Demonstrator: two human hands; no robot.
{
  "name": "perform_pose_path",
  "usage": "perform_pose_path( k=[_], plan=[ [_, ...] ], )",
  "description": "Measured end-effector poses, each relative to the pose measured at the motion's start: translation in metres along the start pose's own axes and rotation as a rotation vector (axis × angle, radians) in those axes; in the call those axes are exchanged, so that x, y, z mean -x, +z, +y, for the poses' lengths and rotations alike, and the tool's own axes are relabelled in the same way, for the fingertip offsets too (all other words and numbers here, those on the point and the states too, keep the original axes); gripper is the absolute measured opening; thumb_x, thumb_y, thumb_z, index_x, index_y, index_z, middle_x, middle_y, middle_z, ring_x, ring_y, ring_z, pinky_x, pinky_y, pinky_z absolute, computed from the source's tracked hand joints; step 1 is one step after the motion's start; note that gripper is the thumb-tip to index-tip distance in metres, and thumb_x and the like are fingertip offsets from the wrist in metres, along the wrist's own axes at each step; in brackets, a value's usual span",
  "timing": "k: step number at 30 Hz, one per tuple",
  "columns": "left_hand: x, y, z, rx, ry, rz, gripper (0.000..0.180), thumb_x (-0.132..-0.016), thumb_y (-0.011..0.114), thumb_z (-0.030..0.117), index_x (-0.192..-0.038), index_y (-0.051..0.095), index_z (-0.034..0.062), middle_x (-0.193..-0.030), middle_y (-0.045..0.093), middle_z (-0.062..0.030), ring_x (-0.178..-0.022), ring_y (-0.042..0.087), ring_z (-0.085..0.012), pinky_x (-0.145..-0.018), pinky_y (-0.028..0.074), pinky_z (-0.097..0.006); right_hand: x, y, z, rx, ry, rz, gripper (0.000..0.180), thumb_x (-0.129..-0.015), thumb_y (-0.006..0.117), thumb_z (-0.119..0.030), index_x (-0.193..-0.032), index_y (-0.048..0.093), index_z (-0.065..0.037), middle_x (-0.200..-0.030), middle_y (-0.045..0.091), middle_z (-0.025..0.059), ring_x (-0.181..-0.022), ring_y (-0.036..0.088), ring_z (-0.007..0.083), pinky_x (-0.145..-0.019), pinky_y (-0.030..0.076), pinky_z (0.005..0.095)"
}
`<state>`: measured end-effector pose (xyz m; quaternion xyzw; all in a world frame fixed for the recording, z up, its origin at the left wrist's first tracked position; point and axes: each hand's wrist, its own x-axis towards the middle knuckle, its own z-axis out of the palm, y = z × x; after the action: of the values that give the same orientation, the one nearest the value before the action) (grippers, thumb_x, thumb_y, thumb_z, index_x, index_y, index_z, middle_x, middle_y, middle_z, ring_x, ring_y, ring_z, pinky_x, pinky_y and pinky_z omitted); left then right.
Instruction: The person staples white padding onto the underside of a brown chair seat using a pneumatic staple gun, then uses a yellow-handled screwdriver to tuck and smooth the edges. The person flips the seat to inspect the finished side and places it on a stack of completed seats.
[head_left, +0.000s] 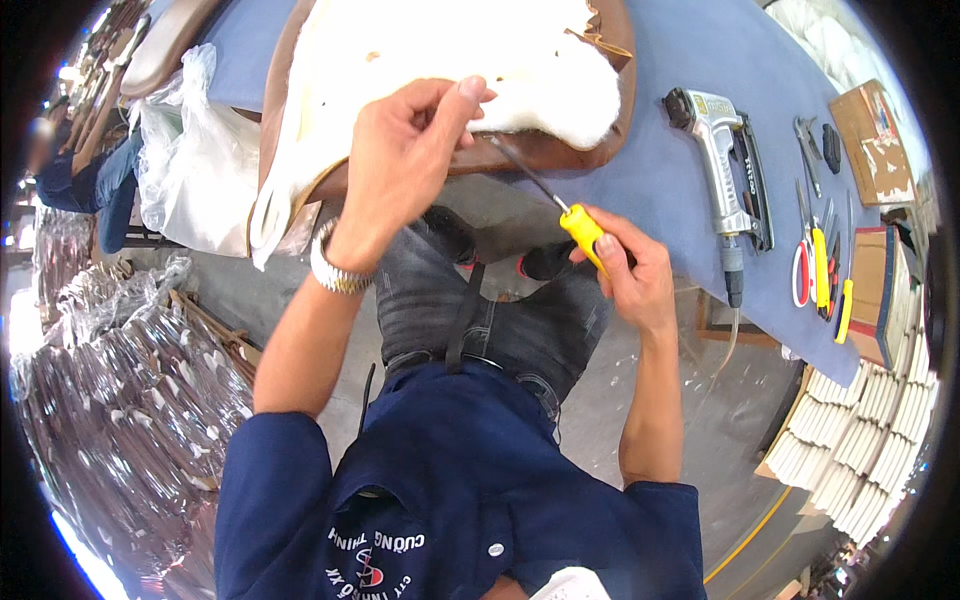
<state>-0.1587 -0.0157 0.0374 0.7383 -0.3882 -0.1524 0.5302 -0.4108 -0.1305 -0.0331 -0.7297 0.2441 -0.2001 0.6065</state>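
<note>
Here my right hand (635, 275) grips the yellow-handled screwdriver (545, 198), shaft angled toward upper left, tip just below my left hand (405, 165), pinched shut on the brown-edged white padded seat (450, 70).

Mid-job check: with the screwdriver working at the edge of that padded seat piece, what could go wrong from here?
1. The screwdriver tip points toward the left hand, which pinches the white padding close by; a slip could jab the fingers.
2. The tip could gouge or tear the padding or the brown seat shell.
3. The shell overhangs the blue table edge; prying might shift it.
</note>
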Motion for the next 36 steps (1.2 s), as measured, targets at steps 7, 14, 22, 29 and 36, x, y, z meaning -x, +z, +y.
perform_pose_path(
  k=[7, 14, 22, 29, 36],
  plan=[
    [0.023, 0.006, -0.005, -0.194, 0.234, -0.129, 0.024, -0.097, 0.072, 0.015, -0.117, 0.077, 0.0031, -0.096, 0.077, -0.0074, -0.085, 0.071, -0.017, -0.075, 0.055, -0.031, 0.027, -0.007, -0.008, 0.365, -0.123, 0.187, 0.033, -0.106, 0.058, -0.014, -0.131, 0.068, 0.003, -0.111, 0.077, 0.0152, -0.091, 0.073, 0.0189, -0.082, 0.057, 0.0322],
    [-0.018, 0.035, -0.016, -0.357, 0.372, -0.222, 0.019, -0.094, 0.064, 0.008, -0.106, 0.076, -0.0006, -0.102, 0.074, -0.0185, -0.093, 0.071, -0.0379, -0.084, 0.056, -0.043, 0.017, -0.025, -0.02, 0.57, -0.162, 0.224, 0.03, -0.103, 0.063, -0.014, -0.129, 0.07, -0.001, -0.12, 0.076, 0.0176, -0.101, 0.075, 0.0273, -0.086, 0.057, 0.0363],
    [-0.025, 0.03, -0.012, -0.306, 0.308, -0.307, 0.021, -0.089, 0.071, 0.013, -0.105, 0.076, -0.0001, -0.097, 0.075, -0.0183, -0.089, 0.074, -0.0331, -0.081, 0.058, -0.04, -0.005, -0.032, -0.035, 0.673, -0.215, 0.162, 0.03, -0.102, 0.063, -0.014, -0.129, 0.07, -0.002, -0.119, 0.075, 0.0186, -0.103, 0.075, 0.034, -0.089, 0.057, 0.0376],
    [-0.044, 0.038, -0.004, -0.198, 0.103, -0.411, 0.03, -0.076, 0.084, 0.03, -0.092, 0.081, 0.0056, -0.08, 0.075, -0.0176, -0.074, 0.075, -0.0293, -0.074, 0.06, -0.038, -0.019, -0.064, -0.023, 0.187, 0.173, -0.076, 0.036, -0.108, 0.052, -0.02, -0.134, 0.064, 0.002, -0.093, 0.076, 0.0149, -0.061, 0.063, 0.0102, -0.054, 0.049, 0.0275],
    [-0.046, 0.026, -0.01, -0.087, 0.099, -0.412, 0.024, -0.074, 0.089, 0.021, -0.084, 0.078, 0.0019, -0.079, 0.077, -0.0129, -0.073, 0.075, -0.0245, -0.069, 0.059, -0.037, -0.006, -0.053, 0.002, -0.347, 0.314, -0.127, 0.041, -0.112, 0.045, -0.038, -0.133, 0.057, -0.004, -0.074, 0.069, 0.0174, -0.035, 0.043, 0.0086, -0.034, 0.032, 0.0221]
  ],
)
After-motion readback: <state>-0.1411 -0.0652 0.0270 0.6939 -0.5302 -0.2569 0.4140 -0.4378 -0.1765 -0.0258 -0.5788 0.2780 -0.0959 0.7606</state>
